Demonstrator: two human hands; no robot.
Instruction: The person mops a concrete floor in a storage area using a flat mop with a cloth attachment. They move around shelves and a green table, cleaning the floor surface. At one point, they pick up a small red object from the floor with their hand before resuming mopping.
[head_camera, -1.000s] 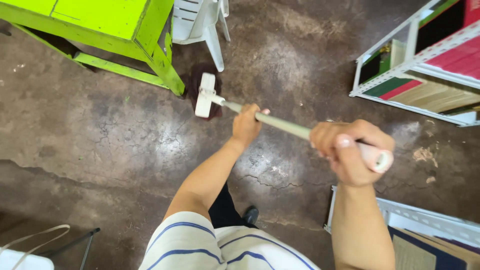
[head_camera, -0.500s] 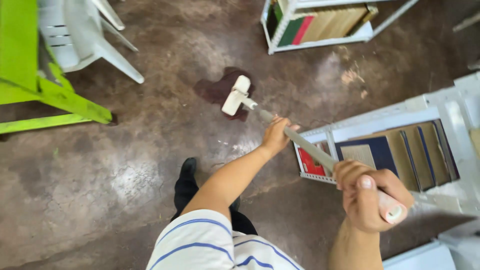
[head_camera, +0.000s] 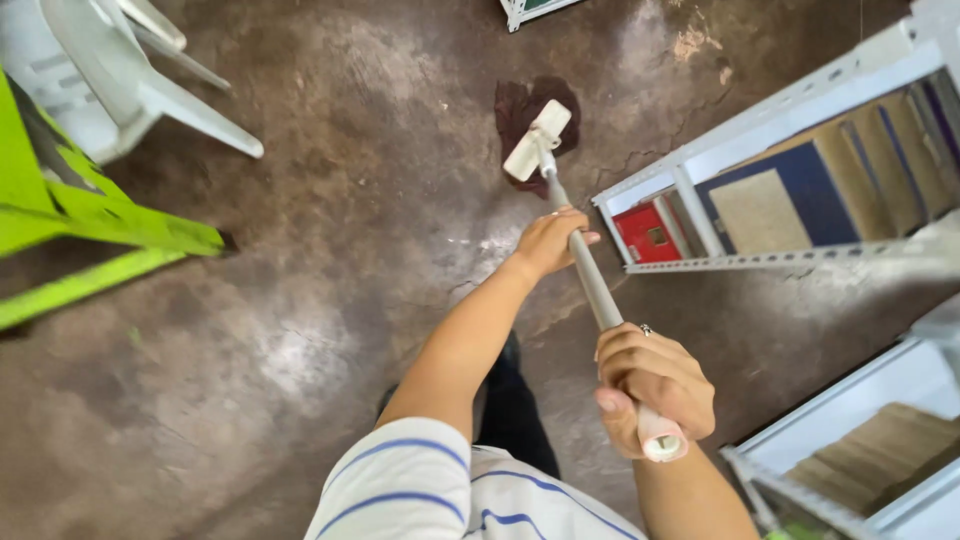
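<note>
Item, mid-mopping stroke, as I judge it. My right hand (head_camera: 655, 385) clenches the mop handle (head_camera: 590, 275) at its capped end; left hand (head_camera: 548, 240) wraps it midway. Mop head (head_camera: 537, 140) on dark cloth (head_camera: 520, 105), cracked floor (head_camera: 300, 300). Next push must skirt the white shelf (head_camera: 760, 115) (books inside); chair (head_camera: 110, 70), green table (head_camera: 90, 235) well apart.

A red book cover (head_camera: 652, 232) sits low in the white metal shelf (head_camera: 760, 120) at the right, with a small square label (head_camera: 656, 236) on its face (its detail too small to make out). Beside it a dark blue book (head_camera: 800, 185) carries a large tan rectangular panel (head_camera: 757, 211).
</note>
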